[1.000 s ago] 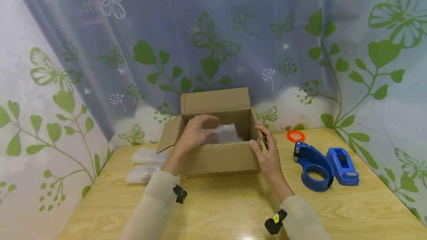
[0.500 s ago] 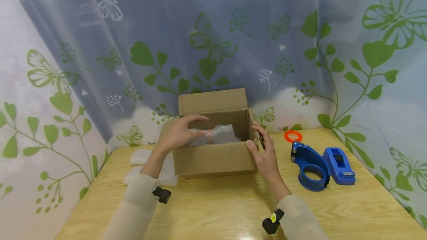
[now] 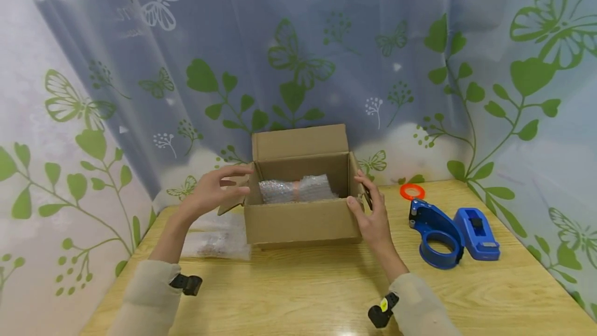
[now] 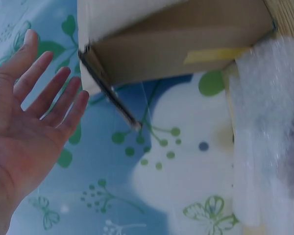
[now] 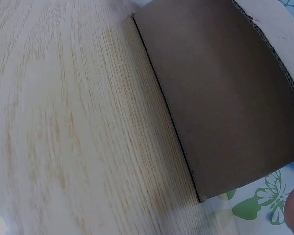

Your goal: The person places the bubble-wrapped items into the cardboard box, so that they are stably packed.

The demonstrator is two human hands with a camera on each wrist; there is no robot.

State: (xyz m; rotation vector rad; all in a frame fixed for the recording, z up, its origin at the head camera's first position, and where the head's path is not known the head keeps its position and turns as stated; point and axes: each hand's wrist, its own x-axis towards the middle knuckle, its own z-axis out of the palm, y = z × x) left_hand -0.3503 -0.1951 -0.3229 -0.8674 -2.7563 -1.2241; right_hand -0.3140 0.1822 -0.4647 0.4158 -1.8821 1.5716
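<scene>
An open cardboard box [image 3: 298, 219] stands on the wooden table [image 3: 303, 294] with its flaps up. A bubble-wrapped bundle [image 3: 296, 190] lies inside it. My left hand [image 3: 226, 183] hovers just left of the box beside the left flap [image 3: 233, 198], fingers spread and holding nothing. The left wrist view shows that hand [image 4: 34, 112] with its palm bare, next to the box [image 4: 176, 44]. My right hand [image 3: 361, 196] rests against the box's right front corner, thumb on the front wall and straight fingers along the folded right flap. The right wrist view shows only the box wall [image 5: 220, 93] and the table.
Bubble-wrap packets [image 3: 216, 237] lie on the table left of the box, under my left forearm. A blue tape dispenser [image 3: 436, 232], a second blue dispenser [image 3: 478, 227] and an orange ring [image 3: 412, 191] sit to the right. A leaf-patterned curtain [image 3: 326, 66] hangs close behind.
My left hand has come out of the box and moved left, leaving the bubble-wrapped bundle inside. The right hand has stayed at the box's right corner.
</scene>
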